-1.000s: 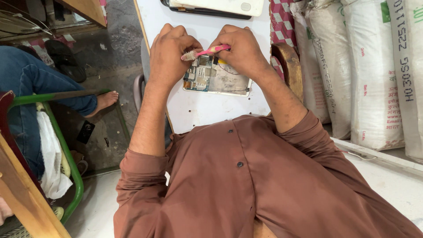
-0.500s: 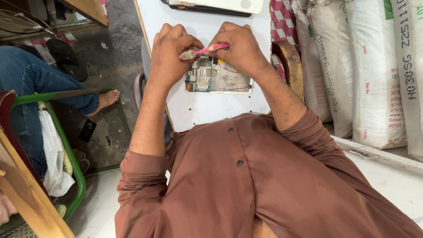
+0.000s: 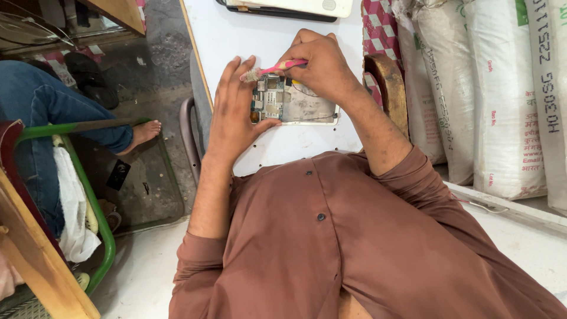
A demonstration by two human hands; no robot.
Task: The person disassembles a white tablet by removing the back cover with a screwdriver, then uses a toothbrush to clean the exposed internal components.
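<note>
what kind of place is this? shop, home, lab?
Likely a small, informal phone-repair spot. The right hand brushes an opened phone with a pink toothbrush while the left hand steadies it on a white table; stacked woven sacks and a bare concrete floor surround it.

Repair stall: opened phone [image 3: 295,103], stacked sacks [image 3: 502,100].
</note>
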